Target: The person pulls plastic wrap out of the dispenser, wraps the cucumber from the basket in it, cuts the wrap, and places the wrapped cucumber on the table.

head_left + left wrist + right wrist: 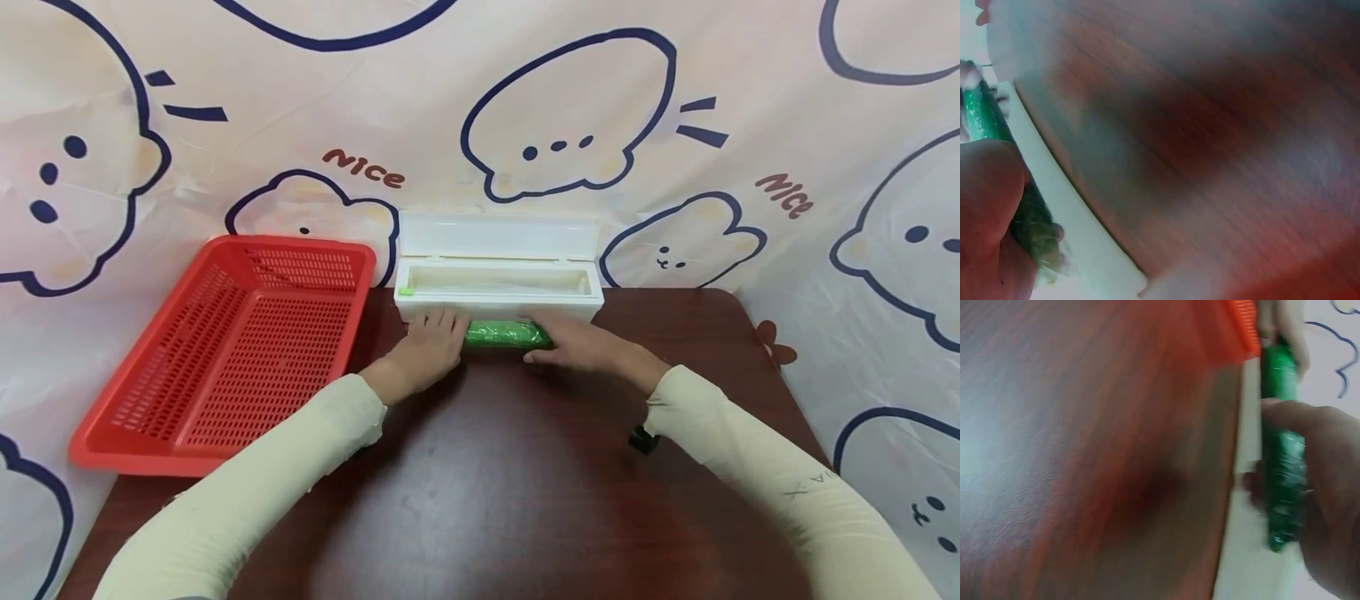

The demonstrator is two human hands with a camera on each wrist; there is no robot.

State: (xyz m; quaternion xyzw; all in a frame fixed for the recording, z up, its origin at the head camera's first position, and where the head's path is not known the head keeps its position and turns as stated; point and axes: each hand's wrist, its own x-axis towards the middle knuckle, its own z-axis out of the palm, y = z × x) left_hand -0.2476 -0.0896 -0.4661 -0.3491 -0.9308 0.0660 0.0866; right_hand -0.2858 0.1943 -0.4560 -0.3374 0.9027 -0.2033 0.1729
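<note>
A green cucumber (504, 334) in shiny clear film lies crosswise between the two hands, just in front of a long white cling film dispenser (498, 308). The left hand (429, 346) grips its left end; in the left wrist view, loose film (1063, 265) sticks out past that end. Around the right part, the right hand (576, 340) holds it with the thumb on the near side, as the right wrist view shows. The dispenser's lid (498, 237) stands raised, and a small light-green piece (406, 292) sits at its left front. Fingers partly hide the cucumber's ends.
To the left stands a red perforated plastic basket (352, 333), close to the left forearm. The dark wooden table (465, 500) stretches toward the person. A patterned curtain (562, 108) hangs behind and along both sides. Something small and black (642, 439) shows under the right cuff.
</note>
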